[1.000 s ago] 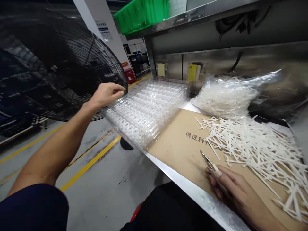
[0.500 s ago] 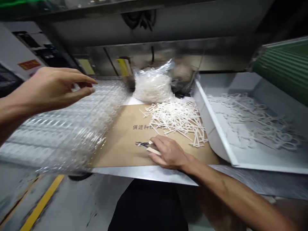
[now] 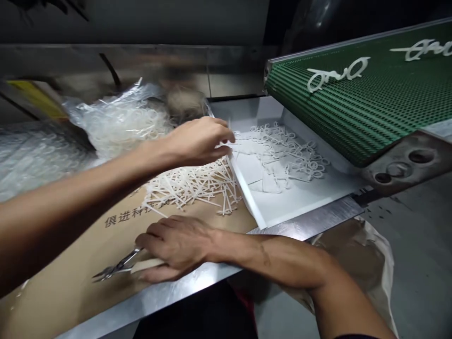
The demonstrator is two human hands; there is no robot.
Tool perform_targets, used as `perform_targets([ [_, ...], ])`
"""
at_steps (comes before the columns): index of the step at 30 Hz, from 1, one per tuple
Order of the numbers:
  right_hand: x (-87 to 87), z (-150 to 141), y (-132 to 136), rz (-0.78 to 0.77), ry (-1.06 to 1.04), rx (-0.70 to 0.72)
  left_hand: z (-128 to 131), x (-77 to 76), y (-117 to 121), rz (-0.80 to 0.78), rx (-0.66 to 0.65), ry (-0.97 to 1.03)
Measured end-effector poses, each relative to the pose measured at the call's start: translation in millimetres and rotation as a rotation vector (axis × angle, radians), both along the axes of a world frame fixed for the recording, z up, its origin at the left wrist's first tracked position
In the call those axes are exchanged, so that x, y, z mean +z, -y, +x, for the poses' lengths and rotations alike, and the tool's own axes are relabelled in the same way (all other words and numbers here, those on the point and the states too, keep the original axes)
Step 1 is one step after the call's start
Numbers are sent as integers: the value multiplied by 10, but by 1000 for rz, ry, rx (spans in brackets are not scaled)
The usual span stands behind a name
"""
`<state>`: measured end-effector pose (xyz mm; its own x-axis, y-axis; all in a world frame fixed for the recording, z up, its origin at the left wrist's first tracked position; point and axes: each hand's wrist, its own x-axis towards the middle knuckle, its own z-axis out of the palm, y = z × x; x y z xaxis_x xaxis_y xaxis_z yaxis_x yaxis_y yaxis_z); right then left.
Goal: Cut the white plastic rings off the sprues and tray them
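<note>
A green perforated conveyor belt (image 3: 356, 99) runs up beyond my left hand (image 3: 197, 141), carrying white scissor-shaped plastic pieces (image 3: 337, 73). Below its end, just ahead of that hand, a white tray (image 3: 245, 188) sits on the steel bench (image 3: 303, 221), holding a loose heap of the same pieces. Behind my left hand lies a clear bag of white plastic rings (image 3: 120, 127). My left hand is open and slightly curled, hovering at the tray's near rim above a pile of white plastic runners (image 3: 190, 188), with nothing visible in it. Those runners look light, thin and stiff, likely to snap if bent, so the thicker stems seem the best hold. My right hand (image 3: 176, 247) is closed around the pale grip of small snips (image 3: 118, 266), their steel tips resting on a cardboard sheet (image 3: 70, 282).
</note>
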<state>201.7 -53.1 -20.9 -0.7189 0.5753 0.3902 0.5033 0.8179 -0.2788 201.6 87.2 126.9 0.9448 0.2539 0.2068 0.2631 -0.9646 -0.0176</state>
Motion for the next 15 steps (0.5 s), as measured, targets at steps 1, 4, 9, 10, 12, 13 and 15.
perform_targets([
  [1, 3, -2, -3, 8, 11, 8, 221, -79, -27, -27, -8, -24],
  [4, 27, 9, -29, -10, 67, 21, 810, -321, -157, -90, 13, -112],
  [9, 45, 6, -46, -38, 128, -33, 1403, -637, -435, -163, 207, -296],
  [10, 37, -2, -44, -35, 137, -48, 1453, -676, -471, -176, 229, -328],
  [12, 12, -19, -41, -31, 144, -56, 1500, -726, -505, -201, 254, -383],
  [13, -1, -27, -40, -32, 137, -50, 1502, -738, -505, -211, 261, -405],
  [15, -19, -35, -36, -48, 103, -49, 1485, -740, -483, -222, 263, -425],
])
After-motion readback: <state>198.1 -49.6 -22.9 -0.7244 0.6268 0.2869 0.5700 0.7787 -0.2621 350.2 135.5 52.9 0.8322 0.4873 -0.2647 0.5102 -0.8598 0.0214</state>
